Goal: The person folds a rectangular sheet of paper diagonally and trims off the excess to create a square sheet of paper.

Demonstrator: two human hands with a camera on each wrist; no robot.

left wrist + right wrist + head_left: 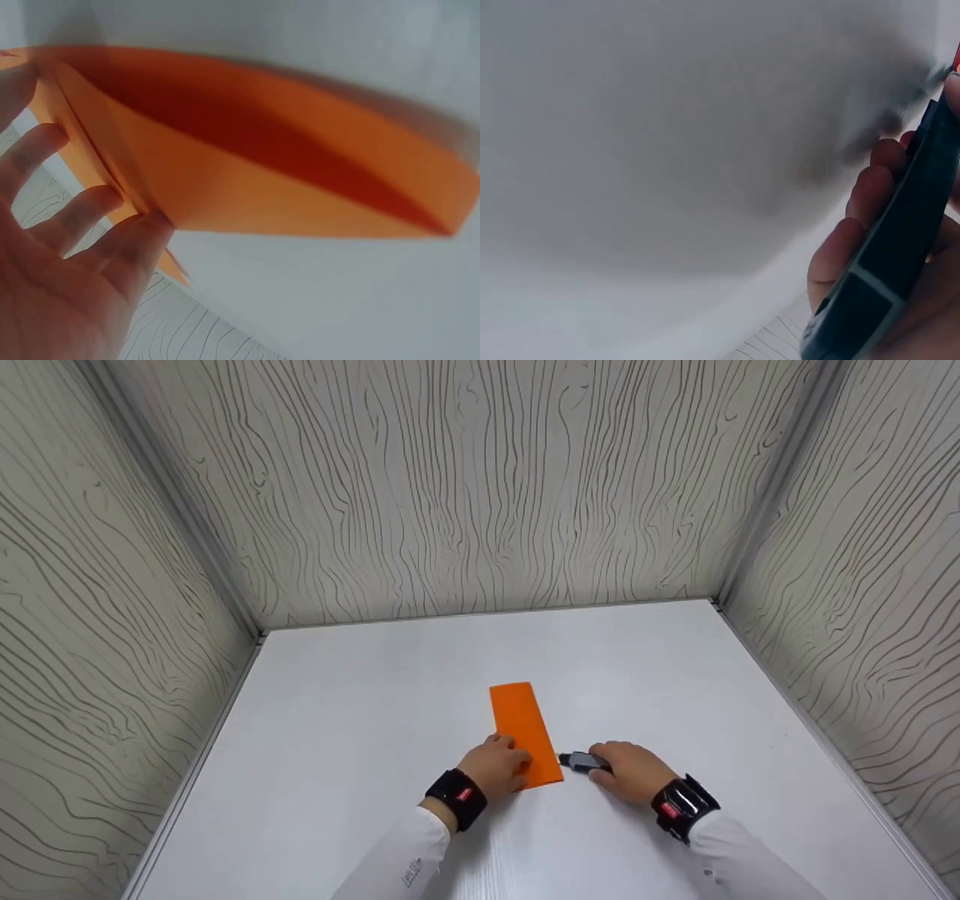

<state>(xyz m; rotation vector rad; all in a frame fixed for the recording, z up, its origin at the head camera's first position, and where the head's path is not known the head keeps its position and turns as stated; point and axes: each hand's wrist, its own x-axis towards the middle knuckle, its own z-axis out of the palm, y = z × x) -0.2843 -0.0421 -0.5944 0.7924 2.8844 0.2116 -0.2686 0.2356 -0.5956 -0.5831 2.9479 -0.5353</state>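
A folded sheet of orange paper lies at a slant on the white table. My left hand holds it by its lower left part, with curved fingers over the near end. The left wrist view shows the folded paper gaping along one long side, and several fingertips at the folded edge. In my right hand is a grey and black utility knife, gripped with its tip right at the paper's right edge. Fingers wrap the dark knife handle in the right wrist view; the knife's front end is blurred there.
The white tabletop spreads around the paper. Wood-grain panels stand at the back, left and right, with grey metal strips at the corners. Each wrist wears a black band.
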